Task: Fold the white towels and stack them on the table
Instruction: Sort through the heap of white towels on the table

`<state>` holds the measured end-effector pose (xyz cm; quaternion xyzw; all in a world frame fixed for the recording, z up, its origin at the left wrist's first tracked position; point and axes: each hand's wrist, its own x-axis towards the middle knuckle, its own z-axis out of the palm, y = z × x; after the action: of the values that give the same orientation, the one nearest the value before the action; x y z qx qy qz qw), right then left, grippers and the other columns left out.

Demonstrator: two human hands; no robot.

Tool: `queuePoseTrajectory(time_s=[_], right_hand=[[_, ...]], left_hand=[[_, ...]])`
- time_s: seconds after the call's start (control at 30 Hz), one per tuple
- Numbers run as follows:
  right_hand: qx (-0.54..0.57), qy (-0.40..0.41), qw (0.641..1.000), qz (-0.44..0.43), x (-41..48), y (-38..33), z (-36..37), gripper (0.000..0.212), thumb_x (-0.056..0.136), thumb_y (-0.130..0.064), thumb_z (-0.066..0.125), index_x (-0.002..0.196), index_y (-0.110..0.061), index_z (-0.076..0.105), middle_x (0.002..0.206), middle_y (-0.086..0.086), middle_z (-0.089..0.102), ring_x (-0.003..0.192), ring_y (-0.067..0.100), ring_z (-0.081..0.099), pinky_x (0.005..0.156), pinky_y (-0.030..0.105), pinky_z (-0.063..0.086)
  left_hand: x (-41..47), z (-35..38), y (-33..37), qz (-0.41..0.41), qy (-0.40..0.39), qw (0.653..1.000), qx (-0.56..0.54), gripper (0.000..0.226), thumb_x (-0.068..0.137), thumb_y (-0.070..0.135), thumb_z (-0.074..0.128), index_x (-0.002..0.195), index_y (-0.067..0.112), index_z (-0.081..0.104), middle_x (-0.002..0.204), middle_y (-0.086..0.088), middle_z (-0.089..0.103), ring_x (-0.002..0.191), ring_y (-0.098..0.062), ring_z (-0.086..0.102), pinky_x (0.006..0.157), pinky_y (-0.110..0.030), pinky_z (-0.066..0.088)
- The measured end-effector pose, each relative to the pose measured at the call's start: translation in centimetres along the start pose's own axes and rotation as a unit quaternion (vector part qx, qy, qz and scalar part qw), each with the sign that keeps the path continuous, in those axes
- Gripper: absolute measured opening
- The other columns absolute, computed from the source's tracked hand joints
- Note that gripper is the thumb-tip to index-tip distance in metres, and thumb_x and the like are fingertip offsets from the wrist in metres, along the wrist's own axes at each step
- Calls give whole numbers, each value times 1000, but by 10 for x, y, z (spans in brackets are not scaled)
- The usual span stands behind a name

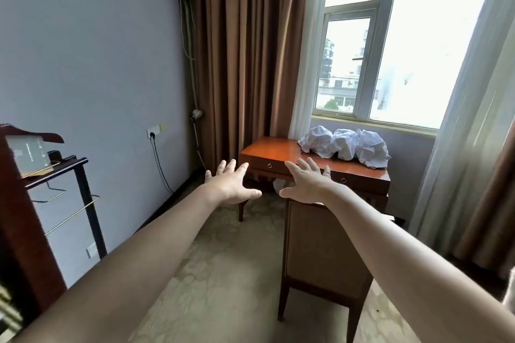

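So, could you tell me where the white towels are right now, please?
In the head view, the white towels lie crumpled on the right end of the wooden table, just under the window and beyond the chair.

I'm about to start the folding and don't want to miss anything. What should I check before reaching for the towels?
1. Hands free: ok; left hand and right hand are open, holding nothing.
2. Towels located: ok; white towels lie crumpled at the right end of the table.
3. Folding space: ok; the table's left part is bare.
4. Clear approach: not ok; a chair stands in front of the table.
5. Towel count: cannot tell; the lumps overlap.
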<state>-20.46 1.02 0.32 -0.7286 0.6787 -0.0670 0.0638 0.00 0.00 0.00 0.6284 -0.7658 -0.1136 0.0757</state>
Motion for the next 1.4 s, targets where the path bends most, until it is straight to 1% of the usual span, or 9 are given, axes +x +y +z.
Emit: queuePoseTrajectory(time_s=[0.1,0.27,0.57,0.77,1.0,1.27,1.4], right_hand=[[-32,-9,999,-4,1,3,10,86,91,-52,55,158,-30,5,166,3,-6,150,26,-20,116,61,-11],[-38,-26,999,-13,16,4,29,85,91,-50,56,158,-30,6,166,3,-6,150,27,-19,117,61,-11],[-52,-40,997,-38,85,-6,53,83,92,-50,55,158,-29,7,166,4,-5,150,27,-18,116,61,-11],[-49,-36,998,-25,179,-17,66,84,92,-51,55,157,-30,8,166,4,-5,150,27,-19,116,61,-11],[-40,-15,999,-1,308,-30,65,83,92,-51,54,158,-30,8,166,3,-5,150,26,-18,116,61,-10],[-38,-22,999,28,422,-14,74,81,91,-49,53,157,-30,11,166,3,-2,151,27,-16,116,61,-9],[-28,-27,999,30,489,-1,80,81,91,-49,55,157,-30,10,166,4,-4,150,27,-19,115,61,-11]], left_hand=[[0,11,0,-11,-5,1000,22,91,90,63,54,158,31,3,166,-2,-9,151,-22,-15,121,-54,-3],[10,30,-11,-20,-10,999,38,92,88,64,54,158,31,3,166,-3,-8,151,-22,-14,120,-56,-3],[75,44,-47,-32,-21,998,43,93,87,65,55,158,33,4,166,-2,-8,152,-22,-13,119,-57,-4],[166,42,-86,-14,-10,999,44,92,87,65,53,157,33,4,166,-1,-7,152,-22,-12,120,-56,-4],[292,13,-131,15,-2,999,49,91,88,65,53,157,33,3,166,-1,-6,152,-21,-12,120,-56,-4],[409,12,-160,34,-23,998,50,89,89,63,52,158,32,4,166,-1,-6,152,-22,-11,120,-56,-3],[479,19,-163,45,-25,997,52,88,90,64,50,158,32,4,166,-1,-5,152,-22,-11,120,-56,-2]])
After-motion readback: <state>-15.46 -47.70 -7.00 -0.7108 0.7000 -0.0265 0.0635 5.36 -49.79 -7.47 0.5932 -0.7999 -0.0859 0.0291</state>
